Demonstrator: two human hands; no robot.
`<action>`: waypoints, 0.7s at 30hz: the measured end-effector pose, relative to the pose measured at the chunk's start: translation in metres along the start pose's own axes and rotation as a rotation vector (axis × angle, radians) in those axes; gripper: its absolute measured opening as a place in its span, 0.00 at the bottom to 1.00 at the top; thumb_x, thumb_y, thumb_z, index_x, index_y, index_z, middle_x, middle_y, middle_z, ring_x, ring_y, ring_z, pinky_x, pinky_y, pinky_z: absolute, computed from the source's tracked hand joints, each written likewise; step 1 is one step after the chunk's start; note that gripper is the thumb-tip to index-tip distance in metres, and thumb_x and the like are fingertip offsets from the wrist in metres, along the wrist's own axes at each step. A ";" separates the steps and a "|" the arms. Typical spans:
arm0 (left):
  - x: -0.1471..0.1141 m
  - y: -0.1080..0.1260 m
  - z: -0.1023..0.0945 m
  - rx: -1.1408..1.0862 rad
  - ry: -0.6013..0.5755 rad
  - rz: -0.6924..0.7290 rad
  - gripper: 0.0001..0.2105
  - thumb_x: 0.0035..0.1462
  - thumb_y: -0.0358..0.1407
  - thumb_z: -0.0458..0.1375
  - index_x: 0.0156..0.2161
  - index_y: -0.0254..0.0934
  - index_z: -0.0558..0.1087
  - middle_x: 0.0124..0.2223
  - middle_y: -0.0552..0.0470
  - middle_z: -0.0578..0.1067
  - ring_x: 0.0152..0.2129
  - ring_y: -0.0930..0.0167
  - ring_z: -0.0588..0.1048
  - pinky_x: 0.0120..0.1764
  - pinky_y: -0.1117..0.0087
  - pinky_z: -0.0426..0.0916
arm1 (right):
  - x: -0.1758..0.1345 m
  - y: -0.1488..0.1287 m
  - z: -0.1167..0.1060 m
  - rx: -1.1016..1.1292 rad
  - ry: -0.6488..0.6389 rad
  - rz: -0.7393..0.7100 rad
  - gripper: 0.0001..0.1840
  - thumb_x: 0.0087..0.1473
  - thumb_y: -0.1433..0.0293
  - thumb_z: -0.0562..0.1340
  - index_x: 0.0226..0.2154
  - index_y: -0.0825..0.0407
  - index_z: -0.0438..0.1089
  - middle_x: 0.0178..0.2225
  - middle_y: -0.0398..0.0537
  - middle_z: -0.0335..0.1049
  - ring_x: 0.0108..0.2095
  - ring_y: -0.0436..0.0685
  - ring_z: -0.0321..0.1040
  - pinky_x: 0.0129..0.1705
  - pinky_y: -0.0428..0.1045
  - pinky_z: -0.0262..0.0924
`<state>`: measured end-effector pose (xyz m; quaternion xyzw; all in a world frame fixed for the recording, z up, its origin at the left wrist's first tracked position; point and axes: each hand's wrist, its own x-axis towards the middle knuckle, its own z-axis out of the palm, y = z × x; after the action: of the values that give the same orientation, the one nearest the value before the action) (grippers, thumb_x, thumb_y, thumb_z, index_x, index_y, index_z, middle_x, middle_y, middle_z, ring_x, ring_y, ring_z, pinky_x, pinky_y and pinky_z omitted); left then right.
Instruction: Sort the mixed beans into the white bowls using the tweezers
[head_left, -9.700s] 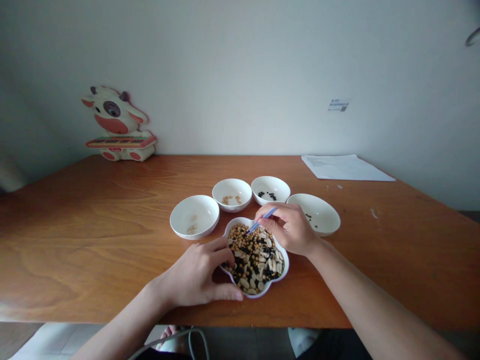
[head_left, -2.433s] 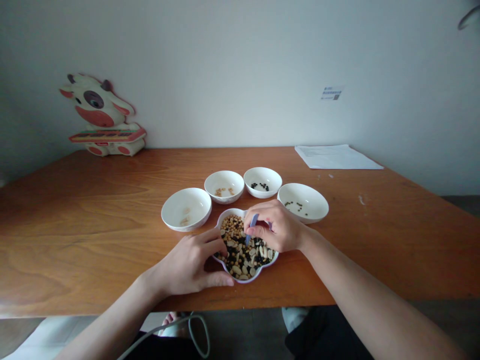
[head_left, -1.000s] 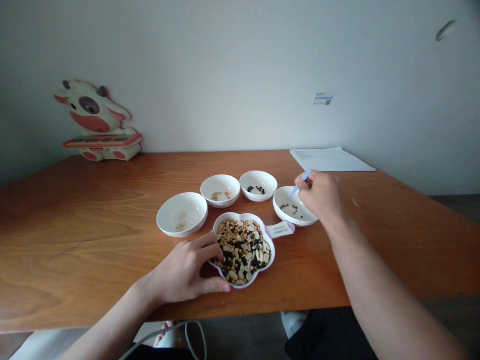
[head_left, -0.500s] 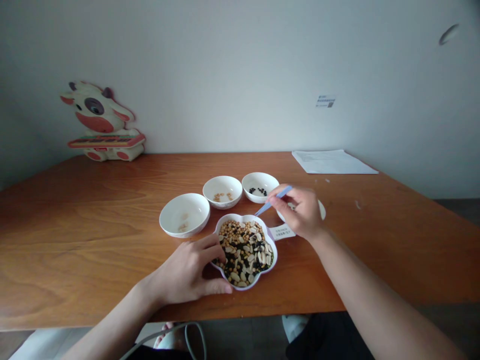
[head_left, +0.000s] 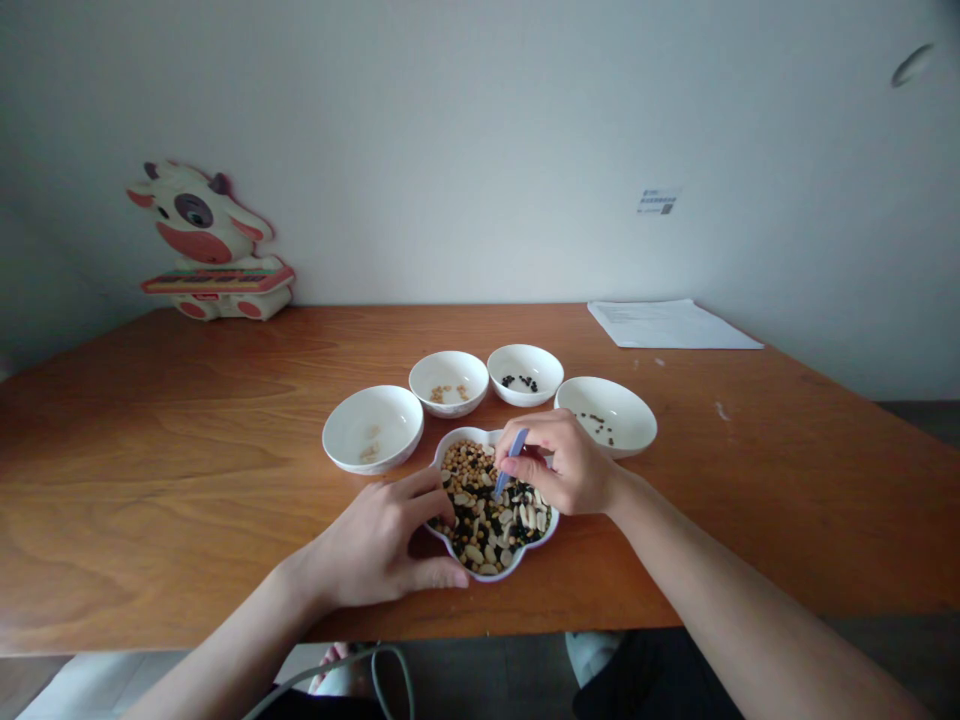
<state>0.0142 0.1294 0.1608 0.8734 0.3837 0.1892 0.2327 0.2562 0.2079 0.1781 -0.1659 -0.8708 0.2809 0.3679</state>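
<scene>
A white flower-shaped dish (head_left: 553, 530) with a lilac rim is filled with mixed peanuts, yellow beans and dark beans. My left hand (head_left: 386, 535) grips its left side, fingers over the rim and thumb at the front edge. Pinched in my right hand (head_left: 566, 465) is a pair of lilac-blue tweezers (head_left: 512, 462), pointing down with the tip at the beans. Whether the tip holds a bean is too small to tell. The right hand covers the dish's upper right part and its handle.
Behind the dish, white bowls stand in an arc: one with pale peanut pieces (head_left: 373, 405), one with yellow beans (head_left: 448, 365), one with black beans (head_left: 525, 358), one with brownish beans (head_left: 634, 425). A cow toy keyboard (head_left: 217, 280) and papers (head_left: 671, 325) lie near the wall.
My right hand has moved left and toward me with the tweezers, from beside the right-hand bowl to over the dish. The right-hand bowl is now uncovered. My left hand keeps its grip.
</scene>
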 end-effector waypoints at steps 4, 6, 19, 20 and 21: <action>0.000 0.001 -0.001 0.005 -0.008 -0.009 0.19 0.59 0.51 0.63 0.38 0.34 0.72 0.38 0.50 0.70 0.31 0.68 0.69 0.32 0.70 0.62 | 0.001 -0.001 0.001 0.032 -0.019 -0.010 0.08 0.56 0.73 0.61 0.26 0.56 0.72 0.25 0.48 0.74 0.25 0.50 0.67 0.29 0.46 0.59; 0.000 0.001 0.000 0.002 -0.012 -0.014 0.19 0.59 0.51 0.63 0.37 0.35 0.71 0.39 0.49 0.70 0.31 0.68 0.69 0.32 0.70 0.62 | 0.001 -0.001 0.001 0.037 -0.025 -0.015 0.09 0.57 0.73 0.61 0.26 0.56 0.71 0.25 0.48 0.74 0.25 0.50 0.68 0.29 0.46 0.59; 0.000 0.000 0.000 0.008 -0.009 -0.006 0.18 0.59 0.51 0.63 0.38 0.35 0.72 0.40 0.50 0.70 0.32 0.69 0.70 0.32 0.70 0.63 | -0.001 0.000 0.005 0.037 -0.063 0.001 0.08 0.57 0.72 0.61 0.28 0.56 0.73 0.26 0.49 0.75 0.26 0.52 0.69 0.29 0.47 0.62; 0.000 0.000 0.000 0.010 -0.011 -0.009 0.19 0.59 0.51 0.62 0.38 0.35 0.72 0.40 0.49 0.70 0.32 0.69 0.70 0.31 0.70 0.63 | -0.001 0.000 0.005 0.034 -0.067 0.001 0.08 0.57 0.72 0.61 0.28 0.56 0.73 0.26 0.49 0.75 0.26 0.52 0.69 0.29 0.47 0.62; 0.000 0.000 0.000 0.012 -0.013 -0.010 0.19 0.59 0.51 0.62 0.38 0.35 0.72 0.40 0.49 0.70 0.32 0.69 0.70 0.31 0.71 0.63 | -0.001 0.000 0.005 0.032 -0.071 0.000 0.08 0.57 0.72 0.61 0.28 0.55 0.73 0.26 0.49 0.75 0.26 0.52 0.70 0.30 0.47 0.62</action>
<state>0.0141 0.1294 0.1609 0.8742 0.3875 0.1799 0.2307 0.2529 0.2059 0.1747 -0.1500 -0.8786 0.3006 0.3395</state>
